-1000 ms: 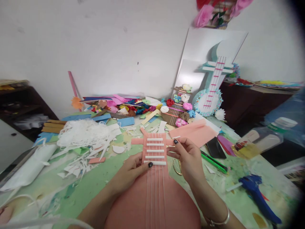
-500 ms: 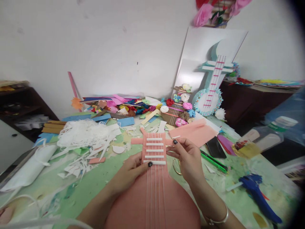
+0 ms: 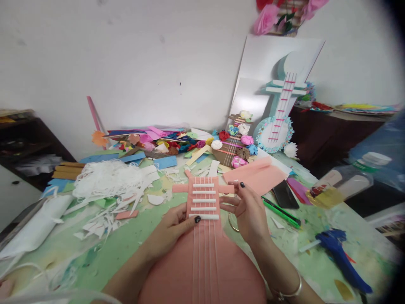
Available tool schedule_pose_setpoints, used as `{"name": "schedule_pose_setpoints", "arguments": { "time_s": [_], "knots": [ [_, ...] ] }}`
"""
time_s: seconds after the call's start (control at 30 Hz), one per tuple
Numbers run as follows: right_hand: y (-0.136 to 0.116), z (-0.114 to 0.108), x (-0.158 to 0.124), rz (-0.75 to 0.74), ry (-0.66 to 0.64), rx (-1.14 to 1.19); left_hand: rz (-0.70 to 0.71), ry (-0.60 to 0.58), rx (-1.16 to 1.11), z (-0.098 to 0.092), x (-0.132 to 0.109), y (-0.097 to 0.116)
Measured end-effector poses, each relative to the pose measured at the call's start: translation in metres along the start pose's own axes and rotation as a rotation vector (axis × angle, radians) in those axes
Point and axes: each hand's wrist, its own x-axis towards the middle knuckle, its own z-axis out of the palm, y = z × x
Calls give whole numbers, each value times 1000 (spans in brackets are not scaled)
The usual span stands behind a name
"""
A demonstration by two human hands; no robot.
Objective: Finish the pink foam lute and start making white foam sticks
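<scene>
A salmon-pink craft lute (image 3: 207, 261) lies in front of me, its neck pointing away. White strings run along its length, and several white frets (image 3: 204, 200) cross the neck. My left hand (image 3: 172, 228) grips the neck's left edge, thumb on the front by the lowest fret, the other fingers partly hidden behind. On the right, my right hand (image 3: 249, 211) has its fingers apart beside the neck. Its fingertips are close to the end of the right pink peg (image 3: 227, 189); whether they touch it I cannot tell. Another pink peg (image 3: 179, 188) sticks out on the left.
A blue glue gun (image 3: 343, 257), green utility knife (image 3: 281, 213), black phone (image 3: 285, 194) and plastic bottle (image 3: 351, 179) lie to the right. White string (image 3: 106, 181) and paper scraps are heaped left. A light-blue craft lute (image 3: 280, 114) leans at the back.
My right thumb has come off the right peg and the fingers have loosened from it. The left hand keeps its grip on the neck. The view has shifted slightly.
</scene>
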Motion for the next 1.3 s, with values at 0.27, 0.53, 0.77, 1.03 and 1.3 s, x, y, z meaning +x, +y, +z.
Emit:
{"name": "schedule_pose_setpoints", "arguments": {
  "time_s": [0.27,0.53,0.77,1.03,1.3],
  "knots": [
    [9,-13,3,-277,-60,-317,19,-2,-11,2,0,2],
    [12,-13,8,-338,-171,-342,60,30,188,0,0,2],
    [14,-17,12,-309,-185,-301,64,1,243,-2,3,1],
    [19,-19,17,-313,-197,-221,31,7,205,-4,5,-1],
    [17,-16,18,-284,-182,-212,79,152,-74,-17,11,-2]
  ]
}}
